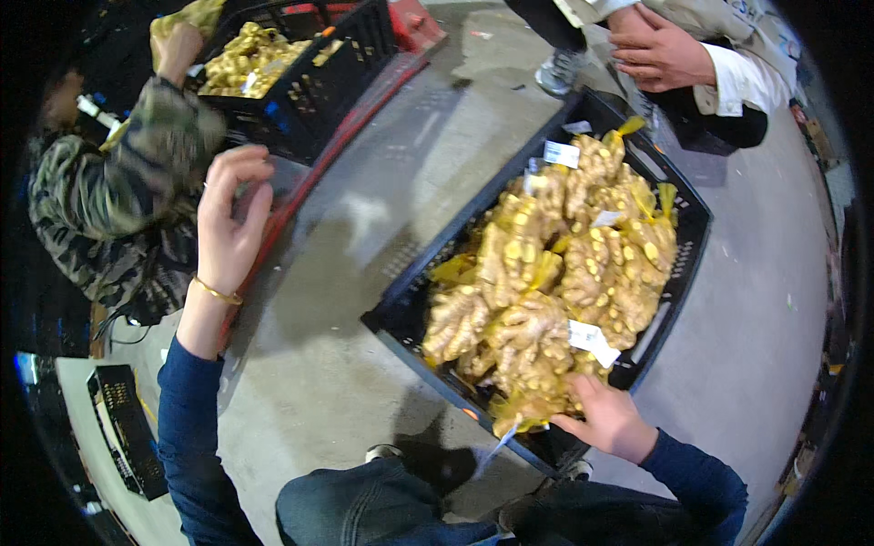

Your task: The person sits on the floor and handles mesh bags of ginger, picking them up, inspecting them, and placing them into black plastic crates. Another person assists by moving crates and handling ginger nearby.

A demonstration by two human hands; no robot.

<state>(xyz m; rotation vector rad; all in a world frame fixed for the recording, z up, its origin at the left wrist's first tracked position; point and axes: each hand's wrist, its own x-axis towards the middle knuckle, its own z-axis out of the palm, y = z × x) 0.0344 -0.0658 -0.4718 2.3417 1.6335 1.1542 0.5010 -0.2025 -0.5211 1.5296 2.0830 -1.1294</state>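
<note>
A black plastic crate (403,348) stands before me on the floor, heaped with yellow net bags of ginger, several with white printed labels. My right hand (610,418) reaches in at the near end, thumb and fingers around the side of the nearest net bag of ginger (532,341). Its fingertips are partly hidden against the ginger. A white label (593,341) lies on the ginger just above that hand. My left hand (235,205) is raised to the left, away from the crate, fingers curled and thumb apart, with nothing in it. A gold bracelet (217,291) circles its wrist.
At upper left, a person in a camouflage sleeve (116,184) lifts a yellow net bag (188,17) beside another black crate (321,89) of ginger. A red metal bar (328,153) runs alongside. Across from me are a person's clasped hands (659,51). A smaller black crate (126,430) lies lower left.
</note>
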